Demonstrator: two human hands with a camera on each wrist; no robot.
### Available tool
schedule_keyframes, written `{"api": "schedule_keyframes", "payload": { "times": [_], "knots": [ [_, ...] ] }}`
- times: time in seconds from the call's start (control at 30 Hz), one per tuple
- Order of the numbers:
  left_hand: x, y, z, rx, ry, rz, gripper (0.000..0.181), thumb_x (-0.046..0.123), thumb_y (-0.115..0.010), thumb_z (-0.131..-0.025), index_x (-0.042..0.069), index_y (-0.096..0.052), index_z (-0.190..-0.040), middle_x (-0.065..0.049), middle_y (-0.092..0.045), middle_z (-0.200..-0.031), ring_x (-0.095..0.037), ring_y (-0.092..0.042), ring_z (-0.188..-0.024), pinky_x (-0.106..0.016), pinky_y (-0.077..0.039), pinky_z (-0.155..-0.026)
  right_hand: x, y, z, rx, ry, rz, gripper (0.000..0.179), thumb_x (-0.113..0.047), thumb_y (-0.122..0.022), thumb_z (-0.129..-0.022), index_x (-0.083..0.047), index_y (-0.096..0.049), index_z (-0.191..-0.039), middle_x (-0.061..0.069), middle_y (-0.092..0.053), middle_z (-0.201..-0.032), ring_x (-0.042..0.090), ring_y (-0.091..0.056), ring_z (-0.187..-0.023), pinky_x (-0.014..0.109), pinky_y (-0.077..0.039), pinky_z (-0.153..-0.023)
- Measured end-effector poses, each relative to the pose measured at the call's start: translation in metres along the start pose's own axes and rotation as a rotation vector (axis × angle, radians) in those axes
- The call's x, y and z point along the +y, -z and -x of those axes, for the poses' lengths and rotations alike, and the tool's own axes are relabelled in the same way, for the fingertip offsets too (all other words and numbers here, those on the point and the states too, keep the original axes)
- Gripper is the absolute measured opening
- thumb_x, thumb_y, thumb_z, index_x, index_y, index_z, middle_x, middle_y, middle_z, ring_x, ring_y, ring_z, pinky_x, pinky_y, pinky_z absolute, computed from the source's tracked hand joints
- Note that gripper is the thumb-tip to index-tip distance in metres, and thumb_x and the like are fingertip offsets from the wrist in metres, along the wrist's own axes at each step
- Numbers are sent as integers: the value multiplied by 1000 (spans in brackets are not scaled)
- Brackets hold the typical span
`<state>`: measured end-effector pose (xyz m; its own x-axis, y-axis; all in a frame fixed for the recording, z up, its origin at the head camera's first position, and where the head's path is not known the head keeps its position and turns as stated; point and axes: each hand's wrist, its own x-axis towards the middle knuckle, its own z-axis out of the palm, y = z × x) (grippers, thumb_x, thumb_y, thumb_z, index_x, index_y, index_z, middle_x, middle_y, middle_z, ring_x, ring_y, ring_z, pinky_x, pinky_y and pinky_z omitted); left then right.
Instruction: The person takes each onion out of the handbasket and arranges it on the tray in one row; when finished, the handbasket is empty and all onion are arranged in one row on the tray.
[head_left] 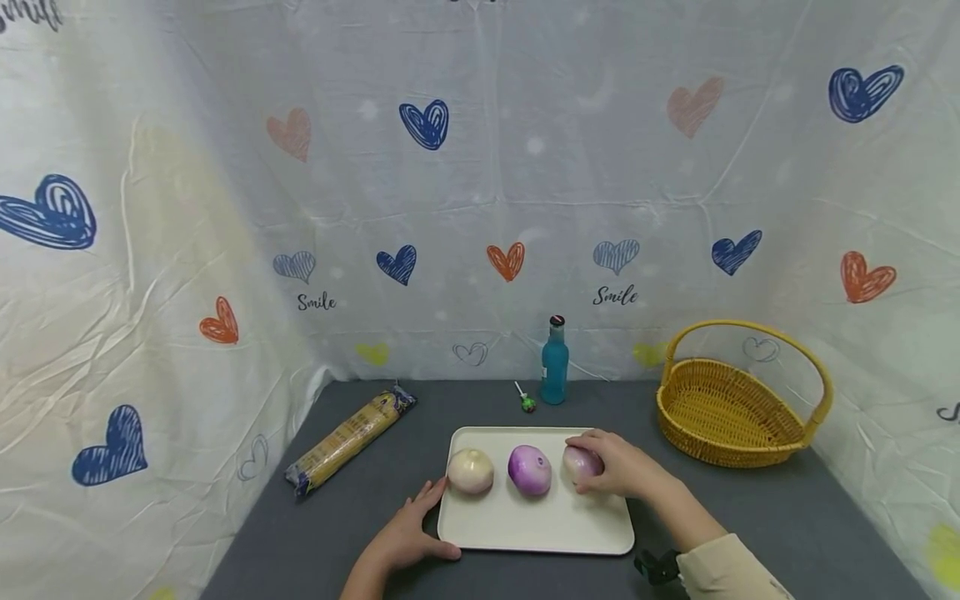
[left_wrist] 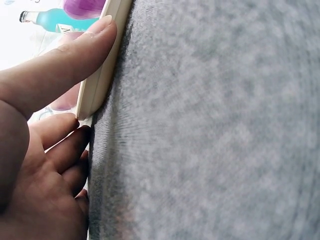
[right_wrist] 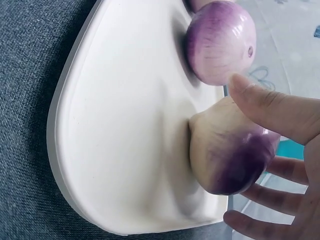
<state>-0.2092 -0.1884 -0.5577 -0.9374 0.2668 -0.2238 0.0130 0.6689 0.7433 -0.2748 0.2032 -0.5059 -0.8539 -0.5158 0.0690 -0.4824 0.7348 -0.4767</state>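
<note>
Three onions sit in a row on a white tray (head_left: 525, 531). The left onion (head_left: 471, 472) is pale, while the middle onion (head_left: 529, 471) is purple. My right hand (head_left: 617, 467) holds the right onion (right_wrist: 232, 152), a pale one with a dark purple patch, thumb on one side and fingers round the other. The right wrist view shows this onion close over the tray's surface. My left hand (head_left: 408, 533) is at the tray's left near corner, fingers extended along the left side. Its thumb (left_wrist: 92, 47) lies against the tray's near edge.
A yellow wicker basket (head_left: 731, 408) with a tall handle stands at the right. Behind the tray are a blue bottle (head_left: 555, 367) and a lollipop (head_left: 528, 404). A long pack of noodles (head_left: 348, 437) lies at the left. A heart-printed curtain (head_left: 450, 208) hangs behind the grey table (head_left: 315, 533).
</note>
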Motion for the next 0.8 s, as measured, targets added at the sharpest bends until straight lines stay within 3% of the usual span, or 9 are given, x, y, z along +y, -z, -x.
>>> {"api": "schedule_keyframes", "payload": {
  "times": [0.3, 0.6, 0.8],
  "knots": [
    [-1, 0, 0, 10, 12, -10, 113, 40, -93, -67, 17, -33, -160, -29, -26, -162, -71, -13, -140, -82, -19, -106, 0, -1, 2, -8, -20, -35, 73, -29, -89, -76, -6, -60, -138, 20, -57, -138, 41, -56, -123, 62, -51, -96],
    [0, 3, 0, 4, -18, -9, 113, 40, -93, -68, 16, -32, -160, -29, -26, -162, -69, -13, -141, -82, -17, -107, 3, 5, 4, 29, -26, -41, 77, -31, -90, -75, -9, -58, -142, 19, -57, -140, 41, -55, -128, 62, -47, -103],
    [-2, 19, 8, 2, -37, -66, 103, 49, -87, -74, 19, -36, -159, -19, -36, -161, -54, -31, -145, -73, -29, -110, 2, 24, 21, 85, -7, -18, 73, -38, -87, -78, -13, -59, -141, 15, -58, -140, 41, -54, -130, 62, -46, -104]
  ]
}}
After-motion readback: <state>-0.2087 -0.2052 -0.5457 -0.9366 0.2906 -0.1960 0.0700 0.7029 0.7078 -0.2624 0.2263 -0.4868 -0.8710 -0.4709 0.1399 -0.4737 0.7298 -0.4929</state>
